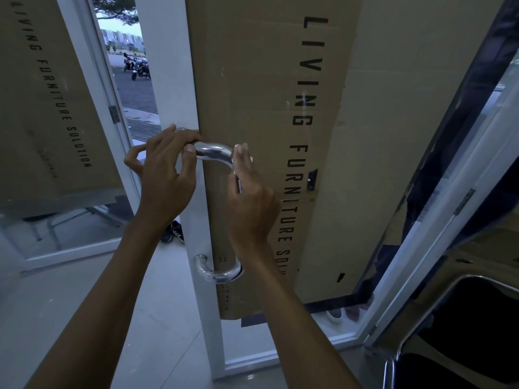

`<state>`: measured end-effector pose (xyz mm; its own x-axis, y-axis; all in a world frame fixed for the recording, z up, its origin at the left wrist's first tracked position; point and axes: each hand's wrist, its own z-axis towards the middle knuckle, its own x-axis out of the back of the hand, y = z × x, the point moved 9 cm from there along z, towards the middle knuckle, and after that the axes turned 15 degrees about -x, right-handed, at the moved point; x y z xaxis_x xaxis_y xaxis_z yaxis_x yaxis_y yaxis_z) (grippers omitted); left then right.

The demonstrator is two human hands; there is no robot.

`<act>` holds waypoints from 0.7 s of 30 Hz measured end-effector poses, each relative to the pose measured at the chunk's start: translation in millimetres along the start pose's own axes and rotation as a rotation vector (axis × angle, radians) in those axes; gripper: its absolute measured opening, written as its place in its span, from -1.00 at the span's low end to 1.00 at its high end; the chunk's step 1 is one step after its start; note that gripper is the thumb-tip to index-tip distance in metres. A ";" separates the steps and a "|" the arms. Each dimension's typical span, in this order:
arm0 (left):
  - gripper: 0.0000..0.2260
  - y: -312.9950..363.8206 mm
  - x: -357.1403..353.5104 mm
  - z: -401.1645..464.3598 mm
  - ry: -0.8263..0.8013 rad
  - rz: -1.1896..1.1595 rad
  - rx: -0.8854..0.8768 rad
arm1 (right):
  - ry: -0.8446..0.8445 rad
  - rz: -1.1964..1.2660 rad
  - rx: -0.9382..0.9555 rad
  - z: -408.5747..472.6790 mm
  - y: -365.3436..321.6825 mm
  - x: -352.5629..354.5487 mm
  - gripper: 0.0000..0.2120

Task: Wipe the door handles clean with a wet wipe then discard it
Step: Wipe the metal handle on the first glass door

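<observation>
A chrome U-shaped door handle (215,151) is fixed to the white frame of a glass door backed with cardboard. Its lower bend (217,273) shows below my right wrist. My left hand (165,169) pinches the handle's top end where it meets the frame, thumb on the metal. My right hand (251,200) is wrapped round the upper part of the handle's upright bar, just under the top bend. A white wet wipe (250,158) peeks out at its fingertips, pressed to the bar. Most of the wipe and the bar's middle are hidden by this hand.
To the left a second cardboard-backed glass door (56,136) stands open, with a gap showing a street and parked motorbikes (139,68). Shoes (174,233) lie on the floor by the threshold. A black chair with a chrome frame (449,327) is at the lower right.
</observation>
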<state>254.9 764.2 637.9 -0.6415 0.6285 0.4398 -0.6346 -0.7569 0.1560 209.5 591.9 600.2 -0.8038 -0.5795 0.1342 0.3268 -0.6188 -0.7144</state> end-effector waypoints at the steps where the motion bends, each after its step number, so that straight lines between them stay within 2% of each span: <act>1: -0.69 0.6 -0.1 -0.5 0.003 -0.001 0.000 | -0.002 0.016 -0.001 -2.7 1.7 0.0 -0.59; 5: -0.69 0.2 -0.3 -1.6 0.017 -0.019 0.000 | -0.038 0.079 -0.324 -27.3 55.0 -1.5 -0.63; 7: -0.70 0.2 -0.6 -1.9 0.020 -0.022 -0.008 | -0.041 0.083 -0.408 -31.6 68.8 -2.9 -0.65; 18: -0.69 4.1 1.0 -1.8 0.024 -0.049 0.004 | -0.091 0.244 -0.580 -56.2 83.8 -9.1 -0.71; 21: -0.69 2.1 0.3 -1.9 0.023 -0.056 -0.006 | -0.107 0.279 -0.570 -46.2 74.3 -12.6 -0.69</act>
<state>252.6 763.2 636.7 -0.6145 0.6742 0.4097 -0.6725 -0.7191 0.1748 221.0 577.7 513.6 -0.6631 -0.7459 -0.0627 0.1776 -0.0754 -0.9812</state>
